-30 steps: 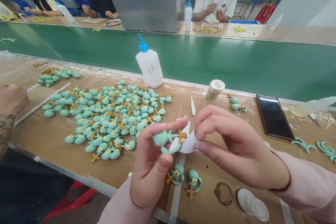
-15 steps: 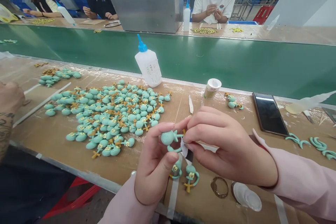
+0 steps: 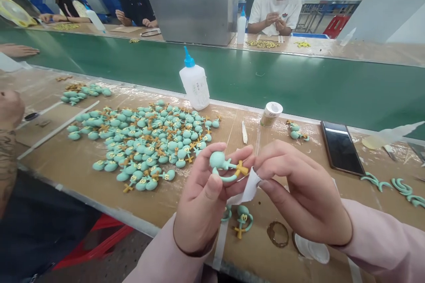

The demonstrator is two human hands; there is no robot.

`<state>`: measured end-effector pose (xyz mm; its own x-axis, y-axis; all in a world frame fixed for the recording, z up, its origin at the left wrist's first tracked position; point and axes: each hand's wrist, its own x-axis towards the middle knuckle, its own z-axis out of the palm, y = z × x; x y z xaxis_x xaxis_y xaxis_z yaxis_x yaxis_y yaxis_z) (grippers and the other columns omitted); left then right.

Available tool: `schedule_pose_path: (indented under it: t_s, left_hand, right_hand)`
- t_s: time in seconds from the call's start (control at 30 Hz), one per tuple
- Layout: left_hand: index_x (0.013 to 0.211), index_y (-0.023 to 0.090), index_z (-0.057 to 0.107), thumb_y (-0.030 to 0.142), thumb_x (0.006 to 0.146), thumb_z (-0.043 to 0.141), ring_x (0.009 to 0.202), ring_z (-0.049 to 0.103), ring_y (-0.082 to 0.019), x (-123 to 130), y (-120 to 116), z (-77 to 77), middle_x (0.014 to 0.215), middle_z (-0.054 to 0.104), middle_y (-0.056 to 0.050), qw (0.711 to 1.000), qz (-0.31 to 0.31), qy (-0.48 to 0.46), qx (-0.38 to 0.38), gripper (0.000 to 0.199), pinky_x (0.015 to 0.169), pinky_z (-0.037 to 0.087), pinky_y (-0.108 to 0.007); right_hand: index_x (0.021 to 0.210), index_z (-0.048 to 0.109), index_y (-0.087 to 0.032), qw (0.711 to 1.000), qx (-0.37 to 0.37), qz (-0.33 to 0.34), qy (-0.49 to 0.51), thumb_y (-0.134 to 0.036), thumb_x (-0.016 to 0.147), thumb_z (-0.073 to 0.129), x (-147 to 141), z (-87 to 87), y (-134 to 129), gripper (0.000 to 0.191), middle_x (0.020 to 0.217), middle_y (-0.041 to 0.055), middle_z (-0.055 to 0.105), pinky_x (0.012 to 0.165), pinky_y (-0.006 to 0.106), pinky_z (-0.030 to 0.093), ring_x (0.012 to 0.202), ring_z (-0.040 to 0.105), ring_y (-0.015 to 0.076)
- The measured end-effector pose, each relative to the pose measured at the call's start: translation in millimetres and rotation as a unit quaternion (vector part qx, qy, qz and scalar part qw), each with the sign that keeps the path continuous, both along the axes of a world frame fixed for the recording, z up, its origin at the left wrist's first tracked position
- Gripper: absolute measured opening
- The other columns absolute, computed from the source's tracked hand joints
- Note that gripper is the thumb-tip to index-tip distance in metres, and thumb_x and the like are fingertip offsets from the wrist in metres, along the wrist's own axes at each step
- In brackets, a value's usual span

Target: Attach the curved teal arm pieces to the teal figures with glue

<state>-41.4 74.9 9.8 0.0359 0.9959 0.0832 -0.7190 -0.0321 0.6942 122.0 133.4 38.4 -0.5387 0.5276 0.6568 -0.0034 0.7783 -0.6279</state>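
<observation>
My left hand [image 3: 202, 199] holds a small teal cartoon figure [image 3: 218, 160] with a round head, a curved arm and an orange cross-shaped body. The thumb presses on its curved arm and the fingers lie behind it. Between thumb and fingertips, my right hand [image 3: 295, 185] pinches a white strip of paper or tissue [image 3: 249, 188] right beside the orange part. Whether the strip touches the figure I cannot tell. Below my hands, a finished-looking figure with a curved arm [image 3: 243, 217] lies on the cardboard, and another is partly hidden behind my left hand.
A large pile of teal figures [image 3: 142, 141] covers the table's left. Behind it stands a white glue bottle [image 3: 195, 84] with a blue nozzle. A small white-topped tub [image 3: 271, 114], a phone [image 3: 341, 147] and teal curved pieces [image 3: 401, 187] lie rightward. Other people work across the green belt [image 3: 292, 77].
My right hand has drawn the white strip slightly right and away from the figure, and more of the strip shows. The figure's orange part has come into view. The camera view has shifted a little.
</observation>
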Motion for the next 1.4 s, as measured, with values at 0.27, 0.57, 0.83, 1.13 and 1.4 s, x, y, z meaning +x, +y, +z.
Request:
schedule_pose_path:
  t_s: [0.27, 0.57, 0.83, 1.13, 1.4]
  left_hand:
    - [0.12, 0.03, 0.062, 0.032, 0.09, 0.062, 0.105, 0.069, -0.021, 7, -10, 2.6, 0.115, 0.074, -0.007, 0.999, 0.009, 0.028, 0.016, 0.03, 0.084, 0.055, -0.028]
    - [0.127, 0.03, 0.06, 0.024, 0.091, 0.062, 0.086, 0.06, -0.011, -9, -11, 4.5, 0.106, 0.065, -0.003, 0.977, -0.026, 0.185, 0.108, 0.036, 0.077, 0.051, -0.018]
    - [0.128, 0.029, 0.061, 0.017, 0.088, 0.064, 0.084, 0.058, -0.012, -20, -7, 18.8, 0.103, 0.062, -0.002, 0.927, -0.056, 0.324, 0.183, 0.042, 0.075, 0.049, -0.018]
    - [0.122, 0.03, 0.061, 0.028, 0.09, 0.063, 0.097, 0.07, -0.02, -4, -11, 17.0, 0.12, 0.072, -0.008, 0.986, -0.094, 0.116, 0.076, 0.032, 0.084, 0.057, -0.033]
    - [0.12, 0.027, 0.064, 0.025, 0.087, 0.067, 0.099, 0.071, -0.023, 0, -16, 24.6, 0.12, 0.073, -0.01, 0.987, -0.082, 0.123, 0.068, 0.033, 0.083, 0.057, -0.031]
  right_hand:
    - [0.086, 0.063, -0.012, 0.994, 0.092, -0.052, 0.0, 0.005, 0.077, 0.06, -5, 10.8, -9, 0.019, 0.084, 0.007, 0.066, 0.074, 0.03, 0.048, 0.085, 0.061, 0.0158]
    - [0.088, 0.065, -0.014, 0.976, 0.172, 0.013, -0.132, -0.002, 0.082, 0.061, 8, 29.2, -7, 0.014, 0.082, 0.0068, 0.066, 0.071, 0.033, 0.047, 0.081, 0.058, 0.0184]
    - [0.088, 0.063, -0.014, 0.954, 0.208, 0.013, -0.217, -0.009, 0.09, 0.051, 15, 31.0, -11, 0.013, 0.081, 0.0075, 0.063, 0.064, 0.035, 0.041, 0.072, 0.045, 0.0194]
    - [0.09, 0.056, -0.016, 0.999, 0.016, -0.026, -0.029, -0.004, 0.086, 0.051, 22, 20.9, -22, 0.014, 0.088, 0.0054, 0.058, 0.073, 0.032, 0.047, 0.084, 0.055, 0.0163]
    - [0.092, 0.058, -0.016, 0.993, 0.101, -0.054, -0.036, 0.0, 0.081, 0.055, 22, 25.1, -28, 0.02, 0.09, 0.0051, 0.061, 0.074, 0.033, 0.047, 0.082, 0.057, 0.0159]
